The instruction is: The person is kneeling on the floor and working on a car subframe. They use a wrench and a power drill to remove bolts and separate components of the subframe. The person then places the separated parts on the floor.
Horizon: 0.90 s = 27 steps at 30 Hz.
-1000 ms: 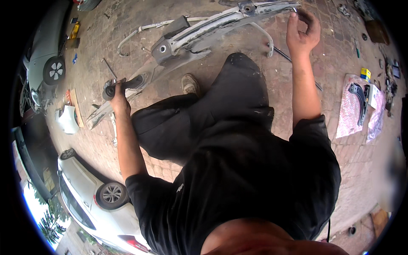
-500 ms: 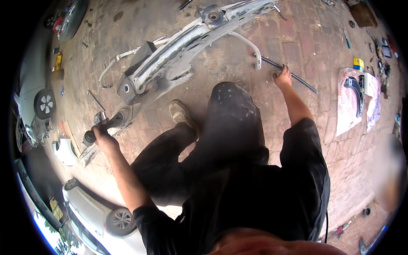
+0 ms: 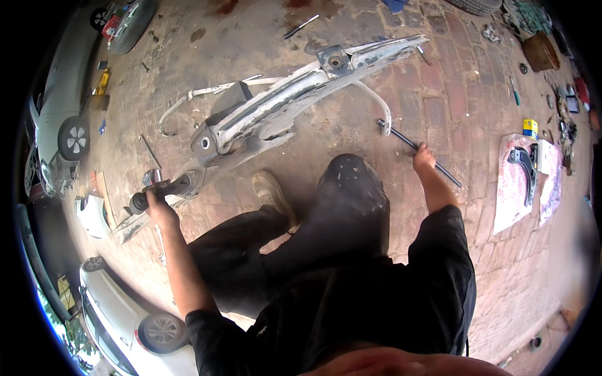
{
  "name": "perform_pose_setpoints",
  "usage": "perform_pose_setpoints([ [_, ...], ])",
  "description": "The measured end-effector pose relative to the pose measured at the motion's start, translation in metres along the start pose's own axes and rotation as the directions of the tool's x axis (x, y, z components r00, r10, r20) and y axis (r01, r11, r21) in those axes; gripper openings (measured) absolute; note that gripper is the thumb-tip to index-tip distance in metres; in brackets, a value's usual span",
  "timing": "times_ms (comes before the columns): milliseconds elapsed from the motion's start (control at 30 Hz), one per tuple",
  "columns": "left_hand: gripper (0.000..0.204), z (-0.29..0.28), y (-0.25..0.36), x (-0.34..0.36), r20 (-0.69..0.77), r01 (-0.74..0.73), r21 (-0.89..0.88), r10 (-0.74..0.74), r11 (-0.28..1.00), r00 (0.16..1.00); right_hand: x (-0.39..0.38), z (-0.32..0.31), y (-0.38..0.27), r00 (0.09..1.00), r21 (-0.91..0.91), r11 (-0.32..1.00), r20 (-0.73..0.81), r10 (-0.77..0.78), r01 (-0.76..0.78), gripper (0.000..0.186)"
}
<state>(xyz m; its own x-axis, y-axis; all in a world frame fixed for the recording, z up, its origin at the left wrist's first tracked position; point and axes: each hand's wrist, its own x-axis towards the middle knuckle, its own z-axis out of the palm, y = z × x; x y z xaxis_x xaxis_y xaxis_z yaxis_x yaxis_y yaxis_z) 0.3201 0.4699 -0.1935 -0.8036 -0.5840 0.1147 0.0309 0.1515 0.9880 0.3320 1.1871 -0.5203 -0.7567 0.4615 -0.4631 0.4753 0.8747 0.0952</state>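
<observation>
A long, scuffed grey-and-white car subframe [image 3: 269, 106] lies slantwise on the brick ground ahead of me. At its near left end, my left hand [image 3: 162, 210] is closed around a dark metal suspension arm [image 3: 168, 188] that has a round bushing [image 3: 138, 202] at its tip. My right hand [image 3: 424, 158] is wrapped around a long black bar [image 3: 448, 175]. The bar's far end lies beside the drooping tip of the curved white rod [image 3: 384, 113] on the subframe. My right fingers are partly hidden by the back of that hand.
A thin metal tool [image 3: 149, 151] lies beyond my left hand. To the right, a black control arm [image 3: 524, 169] rests on pinkish plastic wrap, with a yellow-and-blue box [image 3: 530, 128] above. A white car [image 3: 125, 313] stands lower left, a grey car [image 3: 59, 113] farther left.
My right hand has closed around the black bar and drawn it slightly toward me. The left hand keeps its hold on the suspension arm. The whole view has shifted, showing more ground ahead.
</observation>
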Motion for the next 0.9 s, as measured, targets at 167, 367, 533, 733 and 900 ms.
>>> perform_pose_setpoints([
  [167,0.025,0.009,0.004,-0.001,-0.021,-0.003,0.006,0.003,1.000,1.000,0.008,-0.031,-0.013,0.981,0.474,0.878,-0.193,0.034,0.063,0.050],
  [367,0.012,-0.001,-0.007,0.001,-0.114,0.043,-0.057,-0.049,0.997,0.992,-0.066,-0.248,-0.106,0.407,0.335,0.533,-0.913,-0.018,0.777,0.037],
  [533,0.006,0.048,0.022,-0.001,-0.259,0.001,-0.109,-0.029,0.994,0.965,-0.168,-0.460,-0.153,-0.211,-0.283,0.312,-0.946,-0.244,0.907,0.042],
  [733,0.012,0.042,0.022,-0.001,-0.273,0.071,-0.159,-0.113,0.985,0.955,-0.169,-0.466,-0.201,-0.213,-0.438,0.268,-0.778,-0.591,0.858,0.047],
  [900,0.011,0.042,0.024,-0.005,-0.255,0.077,-0.131,-0.109,0.988,0.961,-0.154,-0.413,-0.204,0.148,-0.373,0.445,-0.608,-0.780,0.814,0.071],
])
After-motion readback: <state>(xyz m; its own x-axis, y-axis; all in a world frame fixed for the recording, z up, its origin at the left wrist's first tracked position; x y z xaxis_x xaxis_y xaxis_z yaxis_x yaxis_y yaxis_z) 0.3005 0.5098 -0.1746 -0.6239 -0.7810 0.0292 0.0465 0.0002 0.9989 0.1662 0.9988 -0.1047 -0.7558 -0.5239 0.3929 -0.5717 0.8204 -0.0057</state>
